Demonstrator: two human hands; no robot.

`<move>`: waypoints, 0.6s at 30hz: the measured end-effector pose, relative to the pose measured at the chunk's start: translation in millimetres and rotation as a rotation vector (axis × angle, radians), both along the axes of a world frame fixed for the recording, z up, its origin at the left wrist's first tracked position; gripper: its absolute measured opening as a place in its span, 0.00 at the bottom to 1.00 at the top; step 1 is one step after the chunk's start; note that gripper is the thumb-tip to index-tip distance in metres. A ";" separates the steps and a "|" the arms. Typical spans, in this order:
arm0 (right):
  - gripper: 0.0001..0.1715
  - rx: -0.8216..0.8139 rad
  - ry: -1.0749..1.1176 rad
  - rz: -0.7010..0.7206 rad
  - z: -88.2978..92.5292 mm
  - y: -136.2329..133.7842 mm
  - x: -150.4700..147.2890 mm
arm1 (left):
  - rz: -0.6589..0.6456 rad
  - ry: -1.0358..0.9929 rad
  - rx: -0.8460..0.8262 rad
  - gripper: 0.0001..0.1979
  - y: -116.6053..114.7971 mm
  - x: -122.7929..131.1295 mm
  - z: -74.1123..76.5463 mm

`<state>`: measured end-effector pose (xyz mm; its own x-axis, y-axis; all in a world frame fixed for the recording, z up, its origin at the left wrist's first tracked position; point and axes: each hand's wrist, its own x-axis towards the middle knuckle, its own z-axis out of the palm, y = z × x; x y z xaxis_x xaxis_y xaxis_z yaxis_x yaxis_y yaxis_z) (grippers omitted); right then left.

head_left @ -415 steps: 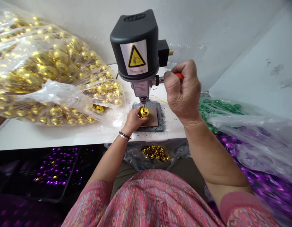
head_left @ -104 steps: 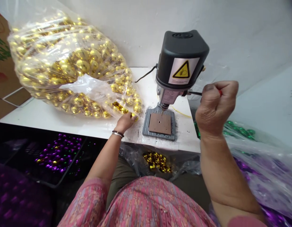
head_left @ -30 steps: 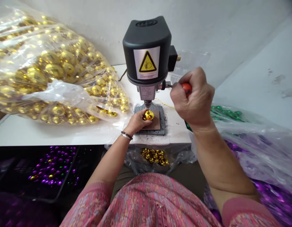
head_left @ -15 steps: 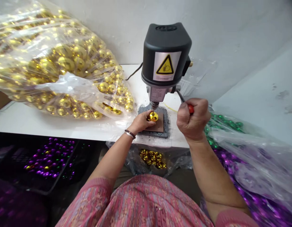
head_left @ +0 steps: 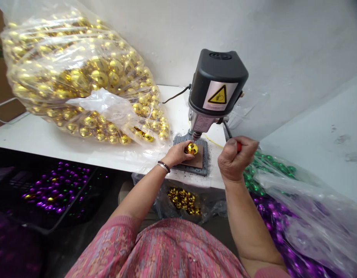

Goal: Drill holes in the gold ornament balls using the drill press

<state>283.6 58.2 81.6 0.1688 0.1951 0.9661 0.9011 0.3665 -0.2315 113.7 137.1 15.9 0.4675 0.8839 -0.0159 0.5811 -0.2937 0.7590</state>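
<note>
My left hand (head_left: 176, 153) holds a shiny gold bauble (head_left: 192, 148) on the brown pad (head_left: 199, 163) of a small bench drill press (head_left: 217, 81), right under the drill bit (head_left: 192, 141). The bit's tip meets the top of the bauble or sits very close to it. My right hand (head_left: 237, 160) is a fist around the red handle of the press's feed lever (head_left: 227, 133), and most of that handle is hidden in my fingers. The press stands on a grey ribbed base (head_left: 206, 162) dusted with dark specks.
A big transparent bag of gold baubles (head_left: 80, 77) lies on the white table (head_left: 36, 133), left of the press. Below the table edge are gold baubles in a plastic bag (head_left: 182, 200), a black crate of purple baubles (head_left: 55, 189), and a bag of green and purple baubles (head_left: 282, 208).
My right hand has pulled the lever lower, and the bit now sits at the bauble's top. The view has swung left, so the press appears further right. My left hand still holds the bauble.
</note>
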 end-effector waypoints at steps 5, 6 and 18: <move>0.03 0.003 0.036 0.063 -8.9 -1.2 -2.6 | -0.047 0.007 0.000 0.32 1.3 -0.3 2.4; 0.03 0.011 0.046 0.057 -4.8 -0.3 -2.7 | -0.047 0.004 -0.006 0.32 1.4 -0.4 2.5; 0.14 -0.174 0.372 0.154 80.4 20.5 2.8 | -0.086 -0.131 0.006 0.42 -12.7 -10.3 -8.2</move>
<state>286.3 78.7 162.1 0.4550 0.3997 0.7958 0.6829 0.4169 -0.5999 103.3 124.4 7.7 0.5389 0.8405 0.0555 0.4498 -0.3429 0.8247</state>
